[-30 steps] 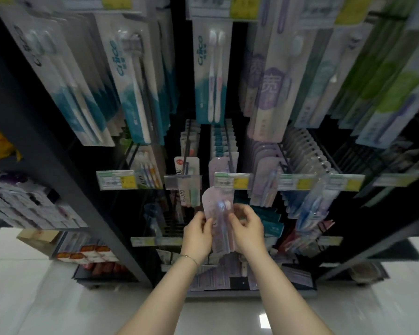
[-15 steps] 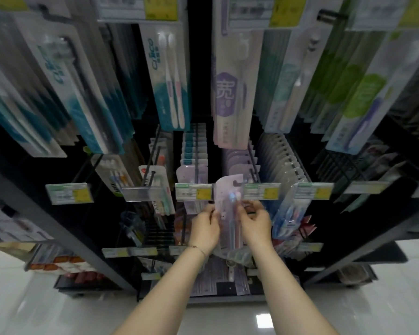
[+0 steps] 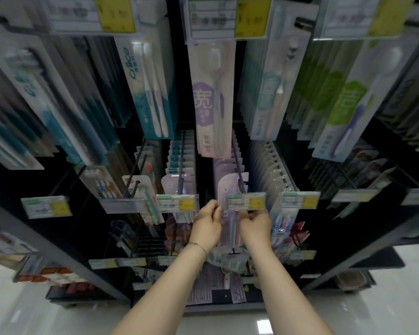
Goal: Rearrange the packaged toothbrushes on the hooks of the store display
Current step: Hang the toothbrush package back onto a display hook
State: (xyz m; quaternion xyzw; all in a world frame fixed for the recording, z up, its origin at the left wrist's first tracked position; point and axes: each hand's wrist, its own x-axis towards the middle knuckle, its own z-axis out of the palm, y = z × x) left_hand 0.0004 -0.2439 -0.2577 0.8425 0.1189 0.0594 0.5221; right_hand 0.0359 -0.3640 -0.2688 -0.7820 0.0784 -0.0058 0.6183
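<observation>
Shiny white floor [image 3: 22,317] down low, with one bright light spot [image 3: 264,327]. Tall dark shelf frame [image 3: 58,250] standing on it.

White and yellow price tags [image 3: 46,206] sit in a row across the front of the display [image 3: 373,252]. Bigger tags [image 3: 228,18] hang along its top edge. Below is a shiny white floor [image 3: 22,317] with a bright spot of light [image 3: 264,327]. Orange packs [image 3: 56,272] lie low by the left edge.
</observation>
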